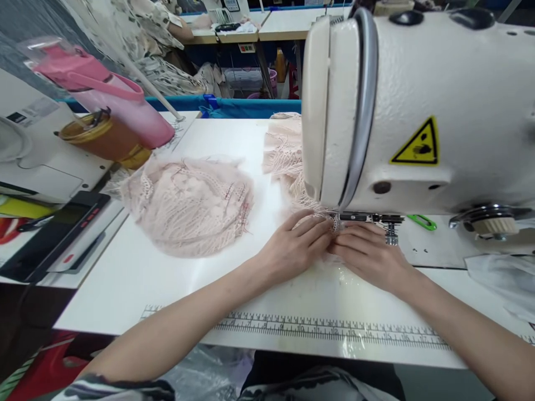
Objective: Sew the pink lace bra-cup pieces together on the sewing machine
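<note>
Pale pink lace fabric (286, 147) runs from behind the sewing machine's head (340, 111) down to the presser area. My left hand (296, 242) lies over its near end, fingers bent and close together on the lace. From the other side my right hand (371, 253) meets it, fingers together and pressed on the fabric's edge; the fingertips are partly under the machine's front fittings. Both hands almost touch each other. The needle and the exact stitching spot are hidden by the machine and fingers. A second heap of pink lace (188, 206) lies left of my left hand.
A printed ruler strip (313, 328) runs along the table's front edge. Green thread snips (422, 222) lie right of the needle area. At left stand a pink bottle (112, 94), an amber cup (102, 136) and a black device (54, 236). Another person's arm (179, 28) shows behind.
</note>
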Action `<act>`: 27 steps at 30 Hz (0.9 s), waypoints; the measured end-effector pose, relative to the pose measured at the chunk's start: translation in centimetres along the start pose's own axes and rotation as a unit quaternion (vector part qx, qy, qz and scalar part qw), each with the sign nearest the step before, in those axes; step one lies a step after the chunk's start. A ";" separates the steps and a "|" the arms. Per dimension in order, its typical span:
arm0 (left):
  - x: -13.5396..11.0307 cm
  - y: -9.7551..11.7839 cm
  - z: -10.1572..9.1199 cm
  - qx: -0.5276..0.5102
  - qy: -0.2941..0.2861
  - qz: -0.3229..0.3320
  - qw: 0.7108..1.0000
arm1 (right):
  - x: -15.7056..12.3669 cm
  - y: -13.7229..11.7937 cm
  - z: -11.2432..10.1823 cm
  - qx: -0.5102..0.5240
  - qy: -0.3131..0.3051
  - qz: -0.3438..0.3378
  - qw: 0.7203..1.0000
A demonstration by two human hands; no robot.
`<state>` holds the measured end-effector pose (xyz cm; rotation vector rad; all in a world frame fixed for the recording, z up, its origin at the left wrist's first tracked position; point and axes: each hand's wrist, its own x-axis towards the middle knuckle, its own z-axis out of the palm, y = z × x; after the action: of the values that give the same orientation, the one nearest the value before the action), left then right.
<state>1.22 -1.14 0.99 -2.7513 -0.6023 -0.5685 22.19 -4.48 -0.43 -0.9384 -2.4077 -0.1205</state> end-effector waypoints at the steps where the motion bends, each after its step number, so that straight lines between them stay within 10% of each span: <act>1: -0.2 0.1 0.3 -0.008 -0.018 -0.008 1.000 | 0.0 0.0 0.0 -0.003 -0.004 -0.005 1.000; 27: -0.7 -2.1 0.1 -0.128 -0.114 -0.027 0.985 | -0.5 -0.4 1.4 -0.034 -0.033 -0.023 0.999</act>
<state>-0.28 0.48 1.00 -3.0790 -0.7005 -0.3666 21.62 -4.73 -1.82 -0.9319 -2.5004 -0.1918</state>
